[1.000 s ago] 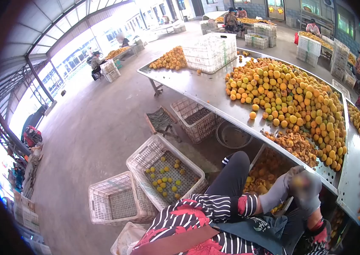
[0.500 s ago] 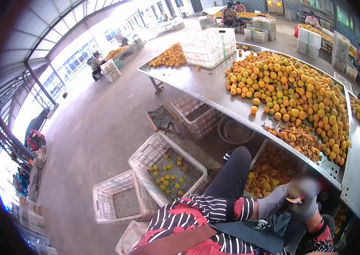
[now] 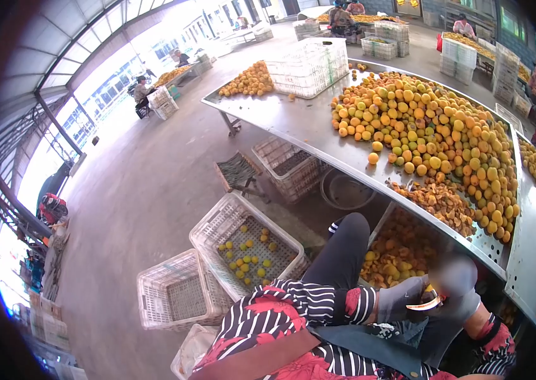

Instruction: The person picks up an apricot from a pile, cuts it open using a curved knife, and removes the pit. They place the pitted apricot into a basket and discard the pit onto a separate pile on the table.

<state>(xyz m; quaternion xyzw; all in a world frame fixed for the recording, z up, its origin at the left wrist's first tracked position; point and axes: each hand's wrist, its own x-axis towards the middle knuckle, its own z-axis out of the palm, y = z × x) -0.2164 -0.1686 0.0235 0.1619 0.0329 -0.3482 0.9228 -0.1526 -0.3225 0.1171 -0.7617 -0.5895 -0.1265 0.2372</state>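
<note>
My left hand (image 3: 399,297) and my right hand (image 3: 464,292), both in grey gloves, meet in front of my lap below the steel table's (image 3: 293,123) edge. Together they close on a small orange apricot piece (image 3: 424,306); motion blur hides the details. Just beyond my hands a crate of cut apricot halves (image 3: 398,253) stands under the table. On the table above lies a big pile of whole apricots (image 3: 439,133), with a heap of darker cut pieces (image 3: 436,202) at its near edge.
On the floor to my left stand a white crate with a few apricots (image 3: 246,247) and an empty crate (image 3: 176,294). A metal basin (image 3: 347,190), another crate (image 3: 290,168) and a stool (image 3: 239,171) sit by the table. Other people work at far tables.
My hands have dropped a little lower and closer to my lap, and the orange apricot piece now shows between them. The view has shifted slightly.
</note>
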